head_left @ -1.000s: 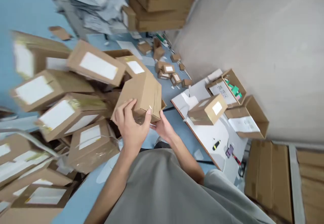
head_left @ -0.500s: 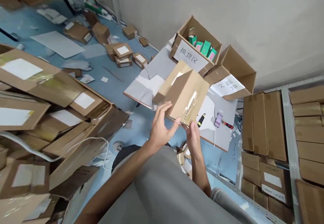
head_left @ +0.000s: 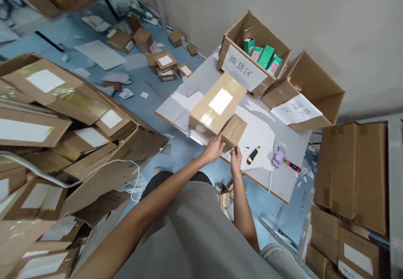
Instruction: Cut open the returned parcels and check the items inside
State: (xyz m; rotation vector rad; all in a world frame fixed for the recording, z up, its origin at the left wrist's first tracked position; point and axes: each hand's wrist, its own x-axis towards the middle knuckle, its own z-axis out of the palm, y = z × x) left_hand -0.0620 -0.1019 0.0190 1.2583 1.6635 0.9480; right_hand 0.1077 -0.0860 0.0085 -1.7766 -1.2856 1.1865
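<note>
A small taped cardboard box [head_left: 234, 130] is between my two hands at the near edge of the table [head_left: 285, 186]. My left hand [head_left: 214, 148] grips its left near corner, and my right hand [head_left: 236, 158] has its fingers closed on the near right corner. Whether its underside touches the tabletop is hidden. Directly behind and to the left lies a larger cardboard box [head_left: 201, 110] with a white label [head_left: 221, 101] on top, close against the small one. To the right of my right hand, a black and yellow utility knife [head_left: 253, 155] rests on white paper.
Two open cartons with handwritten signs stand at the table's back: one [head_left: 226, 62] contains green and pink packs, the other [head_left: 327, 102] is to its right. A red-black handled tool [head_left: 294, 167] lies right. A large carton [head_left: 147, 138] of parcels stands left; shelved boxes [head_left: 340, 165] line the right.
The small box has been lowered away from me and turned, uncovering the larger box's white label. Both my hands moved down with it. The view has shifted a little to the left.
</note>
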